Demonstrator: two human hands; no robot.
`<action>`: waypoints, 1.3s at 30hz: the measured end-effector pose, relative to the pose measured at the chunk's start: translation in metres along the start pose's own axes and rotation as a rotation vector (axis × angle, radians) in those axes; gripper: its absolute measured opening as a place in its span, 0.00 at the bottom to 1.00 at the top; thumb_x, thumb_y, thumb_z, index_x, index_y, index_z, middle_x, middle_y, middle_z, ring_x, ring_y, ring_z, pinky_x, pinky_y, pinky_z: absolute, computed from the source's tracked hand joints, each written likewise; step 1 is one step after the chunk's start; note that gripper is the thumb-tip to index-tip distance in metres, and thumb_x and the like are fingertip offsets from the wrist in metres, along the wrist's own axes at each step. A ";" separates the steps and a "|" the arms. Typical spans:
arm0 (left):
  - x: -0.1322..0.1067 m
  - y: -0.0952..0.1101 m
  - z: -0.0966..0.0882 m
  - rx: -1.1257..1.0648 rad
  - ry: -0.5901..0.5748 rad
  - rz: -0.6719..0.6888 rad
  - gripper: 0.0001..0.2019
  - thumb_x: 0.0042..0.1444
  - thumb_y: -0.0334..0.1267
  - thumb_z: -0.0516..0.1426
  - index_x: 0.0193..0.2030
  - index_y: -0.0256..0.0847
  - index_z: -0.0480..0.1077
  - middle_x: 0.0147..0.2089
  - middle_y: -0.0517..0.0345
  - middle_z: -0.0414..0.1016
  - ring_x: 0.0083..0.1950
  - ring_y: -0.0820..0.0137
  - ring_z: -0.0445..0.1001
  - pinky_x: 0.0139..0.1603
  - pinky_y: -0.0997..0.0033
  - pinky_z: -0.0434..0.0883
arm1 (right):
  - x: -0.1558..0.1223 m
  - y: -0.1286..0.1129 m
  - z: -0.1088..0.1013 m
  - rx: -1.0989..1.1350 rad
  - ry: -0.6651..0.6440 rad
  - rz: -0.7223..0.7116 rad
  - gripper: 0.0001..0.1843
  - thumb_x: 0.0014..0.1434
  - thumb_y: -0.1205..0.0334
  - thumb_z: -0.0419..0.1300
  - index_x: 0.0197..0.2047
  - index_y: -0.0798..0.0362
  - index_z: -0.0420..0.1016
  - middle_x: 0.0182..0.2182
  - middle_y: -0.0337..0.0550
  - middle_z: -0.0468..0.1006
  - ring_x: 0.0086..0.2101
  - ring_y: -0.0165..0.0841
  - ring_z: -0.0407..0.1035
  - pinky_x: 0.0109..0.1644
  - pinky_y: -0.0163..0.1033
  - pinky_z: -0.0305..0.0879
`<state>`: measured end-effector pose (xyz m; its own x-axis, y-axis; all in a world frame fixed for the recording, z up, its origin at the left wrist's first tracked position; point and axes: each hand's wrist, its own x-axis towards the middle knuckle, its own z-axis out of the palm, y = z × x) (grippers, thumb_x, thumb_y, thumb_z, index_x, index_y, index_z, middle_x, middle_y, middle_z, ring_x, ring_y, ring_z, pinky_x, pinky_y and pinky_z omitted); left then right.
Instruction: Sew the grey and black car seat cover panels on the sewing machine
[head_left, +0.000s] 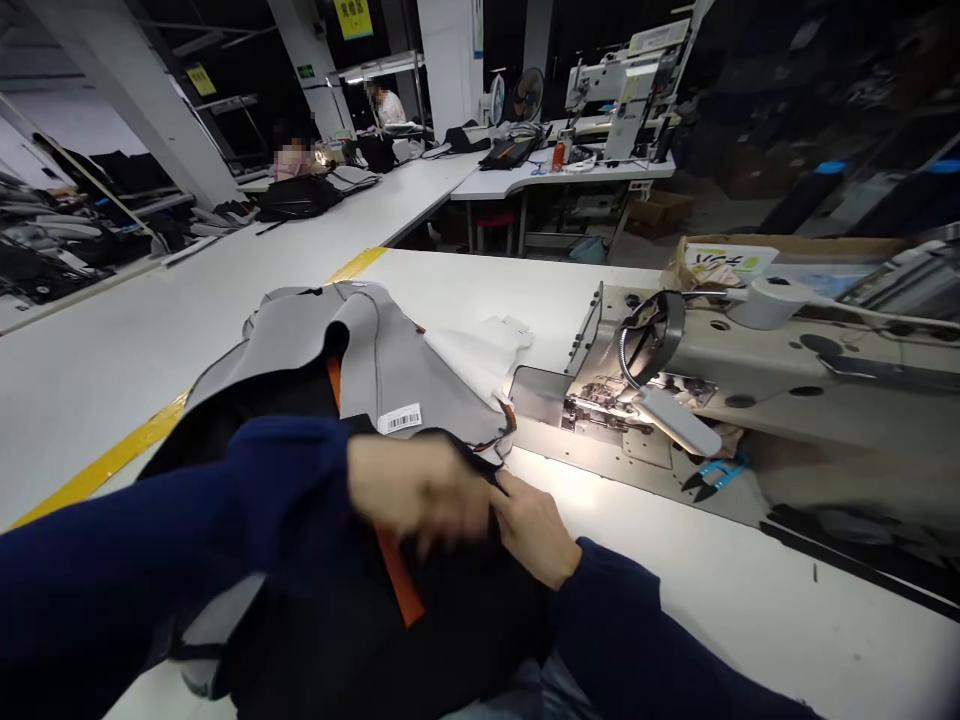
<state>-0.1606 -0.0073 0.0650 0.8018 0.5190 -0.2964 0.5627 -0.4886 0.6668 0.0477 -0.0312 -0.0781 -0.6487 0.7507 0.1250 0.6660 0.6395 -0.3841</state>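
Note:
A large sewn piece of grey and black fabric [300,335] lies bunched on the white table, its black part hanging toward my lap. It bears orange strips [400,580] and a white barcode label [400,418]. My right hand [536,530] pinches the black edge of this fabric near its right corner. Close beside it, my left hand [420,490] is over the black fabric, its fingers smeared by motion, so I cannot tell what they hold. White thin material [480,355] sticks out behind the fabric.
To the right stands a sewing machine [750,370] with its lamp [679,420] lit. Blue-handled thread snips [716,478] lie at its base. Yellow tape [112,465] crosses the white table [60,370]. Other people work farther back, and another sewing machine [626,95] stands there.

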 end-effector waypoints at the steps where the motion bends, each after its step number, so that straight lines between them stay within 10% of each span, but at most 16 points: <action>1: 0.011 -0.012 -0.014 0.037 0.034 0.024 0.16 0.62 0.46 0.51 0.46 0.38 0.72 0.42 0.51 0.73 0.39 0.70 0.72 0.40 0.73 0.71 | -0.001 -0.002 -0.001 -0.020 -0.013 0.012 0.27 0.60 0.73 0.47 0.62 0.47 0.62 0.42 0.46 0.69 0.38 0.37 0.69 0.35 0.39 0.66; 5: 0.068 -0.067 -0.036 0.216 0.005 0.127 0.19 0.59 0.40 0.55 0.56 0.38 0.69 0.59 0.42 0.63 0.55 0.58 0.67 0.57 0.59 0.65 | -0.004 -0.006 0.003 -0.043 -0.053 0.058 0.31 0.58 0.75 0.47 0.64 0.46 0.58 0.46 0.49 0.68 0.36 0.35 0.70 0.32 0.37 0.65; 11: 0.110 -0.111 0.002 0.516 -0.005 0.278 0.32 0.48 0.49 0.64 0.60 0.48 0.64 0.71 0.44 0.44 0.68 0.43 0.50 0.60 0.42 0.58 | -0.004 0.010 0.008 -0.076 0.012 -0.051 0.37 0.51 0.78 0.46 0.64 0.49 0.58 0.49 0.51 0.68 0.31 0.33 0.69 0.28 0.37 0.62; 21: 0.175 -0.128 0.005 0.560 0.342 0.362 0.16 0.50 0.38 0.55 0.46 0.36 0.65 0.56 0.43 0.68 0.62 0.58 0.63 0.68 0.52 0.48 | 0.000 0.067 -0.019 -0.402 0.040 -0.021 0.24 0.57 0.75 0.48 0.57 0.64 0.64 0.32 0.48 0.73 0.23 0.34 0.66 0.23 0.40 0.51; 27: 0.200 -0.115 -0.004 0.741 0.247 0.491 0.18 0.49 0.39 0.57 0.46 0.33 0.65 0.38 0.48 0.72 0.42 0.60 0.69 0.59 0.57 0.61 | -0.032 0.105 -0.002 -0.338 0.076 0.066 0.24 0.57 0.73 0.50 0.58 0.56 0.66 0.32 0.45 0.76 0.24 0.32 0.66 0.24 0.39 0.47; 32: 0.210 -0.099 0.008 0.806 0.147 0.353 0.12 0.56 0.42 0.55 0.40 0.35 0.68 0.34 0.50 0.72 0.37 0.61 0.68 0.43 0.60 0.63 | -0.039 0.101 -0.017 -0.293 0.190 0.127 0.16 0.63 0.67 0.49 0.52 0.55 0.69 0.32 0.44 0.73 0.27 0.33 0.64 0.27 0.39 0.49; 36: 0.223 -0.097 0.020 0.823 0.191 0.292 0.15 0.60 0.46 0.52 0.40 0.35 0.69 0.36 0.48 0.73 0.41 0.60 0.69 0.47 0.56 0.62 | -0.019 0.084 -0.033 -0.355 0.240 0.033 0.16 0.59 0.69 0.50 0.50 0.60 0.69 0.46 0.57 0.69 0.43 0.44 0.62 0.43 0.46 0.58; 39: 0.221 -0.102 0.022 0.778 0.249 0.322 0.16 0.59 0.46 0.53 0.46 0.36 0.69 0.45 0.47 0.73 0.49 0.58 0.69 0.56 0.53 0.60 | -0.007 0.073 -0.023 -0.425 0.171 -0.069 0.11 0.59 0.71 0.49 0.36 0.60 0.73 0.35 0.55 0.69 0.38 0.43 0.60 0.41 0.47 0.57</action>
<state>-0.0367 0.1414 -0.0838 0.9290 0.3675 0.0443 0.3675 -0.9300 0.0095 0.1090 0.0143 -0.0863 -0.6506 0.6979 0.2995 0.7385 0.6733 0.0353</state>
